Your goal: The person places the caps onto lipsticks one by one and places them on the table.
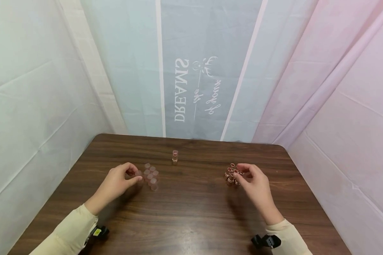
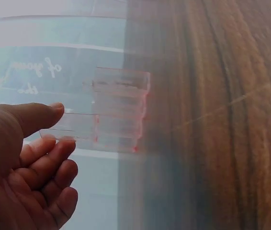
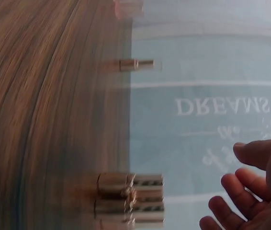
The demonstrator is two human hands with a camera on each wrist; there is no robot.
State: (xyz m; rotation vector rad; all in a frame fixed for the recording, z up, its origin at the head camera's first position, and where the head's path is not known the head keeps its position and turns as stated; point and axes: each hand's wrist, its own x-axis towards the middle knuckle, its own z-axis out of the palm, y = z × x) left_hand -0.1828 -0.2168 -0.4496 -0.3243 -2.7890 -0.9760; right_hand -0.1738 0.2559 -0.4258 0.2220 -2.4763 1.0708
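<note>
In the head view my left hand (image 1: 116,180) is at the left edge of a cluster of clear, pinkish caps (image 1: 151,173). Its thumb and fingertips pinch one clear cap (image 2: 78,125), which overlaps the other caps in the left wrist view. My right hand (image 1: 255,180) hovers by a group of gold, lipstick-like tubes (image 1: 231,174), its fingers spread loosely with nothing between them. The right wrist view shows these gold tubes (image 3: 130,199) upright on the table, apart from the fingertips.
A single gold tube with a clear cap (image 1: 175,156) stands upright between the two groups, farther back. The dark wooden table (image 1: 191,205) ends at a hanging cloth (image 1: 207,71) with printed lettering. White cloth walls rise on both sides.
</note>
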